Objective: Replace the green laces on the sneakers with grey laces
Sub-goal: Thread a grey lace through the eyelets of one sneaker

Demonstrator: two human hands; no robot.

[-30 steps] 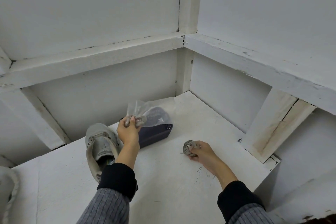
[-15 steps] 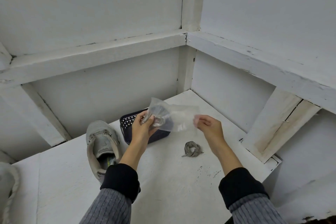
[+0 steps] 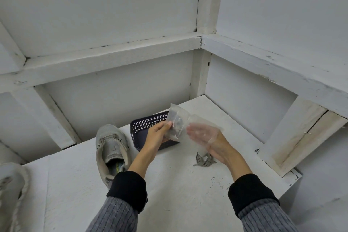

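Observation:
My left hand (image 3: 157,134) pinches a clear plastic bag (image 3: 179,117) above the table, with a bundle of grey lace (image 3: 176,128) showing inside it. My right hand (image 3: 216,143) has its fingers stretched out flat and shows through the bag's loose end; I cannot tell whether it is inside the bag or behind it. A second grey lace bundle (image 3: 203,160) lies loose on the white table (image 3: 169,199), just below my right wrist. A grey sneaker (image 3: 111,147) without laces lies left of my left forearm. Another grey sneaker (image 3: 11,190) is cut off at the left edge.
A dark perforated plastic basket (image 3: 148,124) stands behind my left hand, near the back wall. White walls with wooden framing close the table at the back and right. The table's right edge (image 3: 290,181) drops off beside a leaning white board.
My right hand let go of the grey lace bundle on the table and rose to the bag. My left hand lifted the bag and turned it toward the right hand.

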